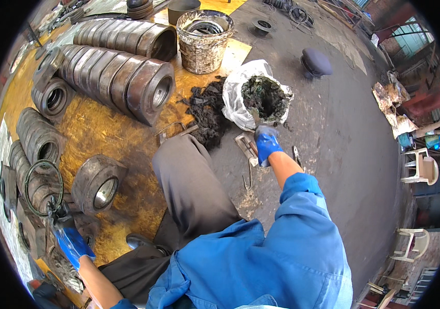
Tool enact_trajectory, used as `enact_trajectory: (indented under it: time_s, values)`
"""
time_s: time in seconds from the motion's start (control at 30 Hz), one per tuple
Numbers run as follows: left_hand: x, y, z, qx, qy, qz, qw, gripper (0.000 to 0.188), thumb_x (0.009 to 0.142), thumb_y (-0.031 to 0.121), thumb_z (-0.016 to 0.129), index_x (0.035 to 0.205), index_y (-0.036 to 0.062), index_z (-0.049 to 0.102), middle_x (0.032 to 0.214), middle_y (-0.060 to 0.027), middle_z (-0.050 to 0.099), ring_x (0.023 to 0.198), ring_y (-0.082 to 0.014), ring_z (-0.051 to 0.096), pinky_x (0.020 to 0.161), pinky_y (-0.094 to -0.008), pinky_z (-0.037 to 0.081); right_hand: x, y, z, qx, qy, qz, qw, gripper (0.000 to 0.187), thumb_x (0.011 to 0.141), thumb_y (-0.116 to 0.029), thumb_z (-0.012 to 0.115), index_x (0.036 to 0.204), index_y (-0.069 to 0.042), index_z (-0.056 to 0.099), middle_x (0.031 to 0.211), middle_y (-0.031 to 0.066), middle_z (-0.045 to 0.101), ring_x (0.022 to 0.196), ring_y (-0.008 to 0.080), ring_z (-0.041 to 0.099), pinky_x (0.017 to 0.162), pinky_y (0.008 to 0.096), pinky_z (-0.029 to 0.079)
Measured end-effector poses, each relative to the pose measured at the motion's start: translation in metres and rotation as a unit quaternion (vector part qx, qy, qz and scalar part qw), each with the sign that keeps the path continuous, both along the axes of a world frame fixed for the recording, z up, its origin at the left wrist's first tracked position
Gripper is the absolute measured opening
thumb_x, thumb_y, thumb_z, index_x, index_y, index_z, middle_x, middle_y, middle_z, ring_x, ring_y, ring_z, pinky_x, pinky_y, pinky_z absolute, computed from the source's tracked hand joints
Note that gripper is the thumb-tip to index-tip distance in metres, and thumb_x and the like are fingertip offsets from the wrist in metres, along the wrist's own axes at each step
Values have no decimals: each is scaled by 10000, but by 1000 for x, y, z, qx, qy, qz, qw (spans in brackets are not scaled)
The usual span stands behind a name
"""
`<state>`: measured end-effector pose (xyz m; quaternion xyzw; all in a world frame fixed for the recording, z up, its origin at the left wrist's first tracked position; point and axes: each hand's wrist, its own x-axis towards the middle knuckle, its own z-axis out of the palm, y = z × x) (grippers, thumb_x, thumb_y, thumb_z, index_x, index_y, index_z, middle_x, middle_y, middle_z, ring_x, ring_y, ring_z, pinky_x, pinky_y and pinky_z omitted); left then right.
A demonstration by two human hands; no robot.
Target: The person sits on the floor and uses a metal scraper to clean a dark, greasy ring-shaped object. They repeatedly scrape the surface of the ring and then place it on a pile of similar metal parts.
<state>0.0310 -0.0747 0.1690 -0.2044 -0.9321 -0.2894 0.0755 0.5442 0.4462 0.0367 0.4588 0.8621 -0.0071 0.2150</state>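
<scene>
My right hand [266, 144], in a blue glove, reaches forward to the lower rim of an open white plastic bag [238, 98] filled with dark greasy material [264, 98]; its fingers touch the bag's edge. My left hand [72, 242], also gloved in blue, is down at the left, closed on a thin dark wire ring [43, 186] that stands beside a single metal roller [98, 184]. My bent knee in grey trousers [189, 180] lies between the hands.
Rows of ribbed metal rollers [117, 72] lie on the yellow board at left. A dirty bucket [203, 38] stands behind, a heap of dark waste [207, 110] beside the bag. Hand tools [248, 149] lie on the concrete. White plastic chairs [420, 167] stand at right.
</scene>
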Motion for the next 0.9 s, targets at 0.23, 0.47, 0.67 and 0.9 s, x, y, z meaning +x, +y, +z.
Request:
enact_trajectory:
  time_s: [0.23,0.47,0.67,0.9]
  values:
    - [6,4,-6,94,-95,73,988,396,985,267,472,1286,21,548,1180,-129,576,1004,-245,524,894,-343,435,51,-48,-19,69,146,42,986,277,551,-50,676,823,-18,638,807,244,622,845,405,649,720,433,523]
    - [21,9,12,9,-74,65,995,417,991,277,460,1296,1,532,1249,-160,576,1081,-271,536,950,-363,418,55,-57,21,86,167,-116,975,248,846,-127,534,1062,-73,643,942,234,668,860,416,652,723,478,512]
    - [34,16,34,-161,-36,41,986,443,998,308,452,1292,-15,526,1268,-165,584,1107,-267,544,974,-371,411,83,-29,-11,-185,642,-488,562,327,977,-361,512,1051,-76,654,909,98,712,738,247,646,664,375,510]
    - [-11,-5,-27,-54,-65,41,996,482,1007,312,417,1326,-41,493,1313,-195,562,1134,-285,539,990,-373,400,108,39,-109,-259,777,-573,26,388,1012,-375,360,1030,-93,626,762,74,669,539,204,542,504,346,389]
